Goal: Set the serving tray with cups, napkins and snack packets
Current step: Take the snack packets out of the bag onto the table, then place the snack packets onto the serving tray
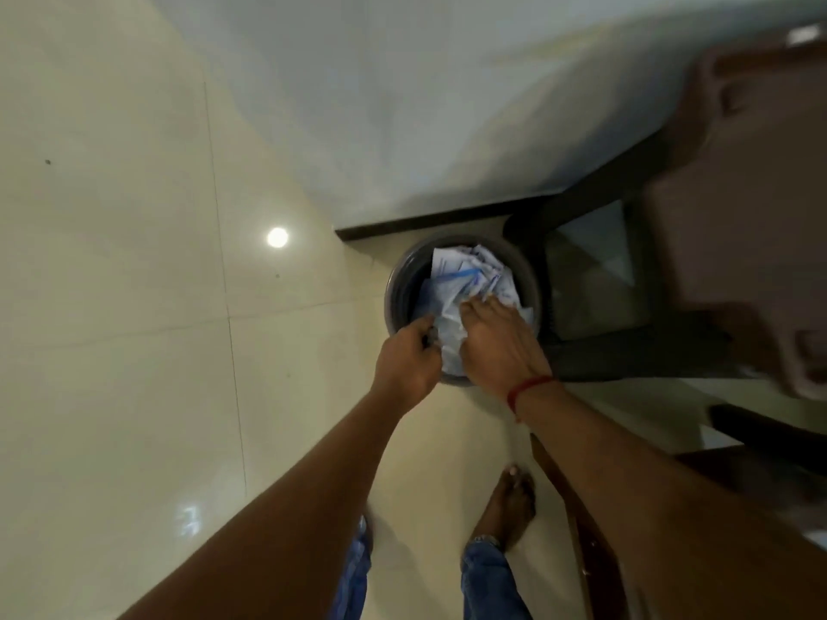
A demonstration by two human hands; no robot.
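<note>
Glossy cream floor tiles [134, 351] fill the left of the view and meet a pale wall [402, 105] along a dark skirting strip [425, 219], with a bright round lamp reflection [277, 237] on the tile at 9 o'clock from a round grey waste bin [400, 279] standing in the corner. The bin is heaped with crumpled white paper and wrappers [465, 279] carrying blue print; blur hides whether these are napkins or snack packets. The left hand [407, 358] is at the bin's rim at about 7 o'clock, its fingers curled tight around the edge. The right hand [501, 342] lies on top of the heap at about 5 o'clock, fingers stretched out fairly straight and pressing on the paper without closing round it; a red thread [530, 389] circles its wrist. At 3 o'clock from the bin, touching or just beside it, stands a dark brown plastic chair [716, 217], heavily blurred. At 6 o'clock a bare foot [510, 507] rests on the tile below blue jeans [485, 579].
</note>
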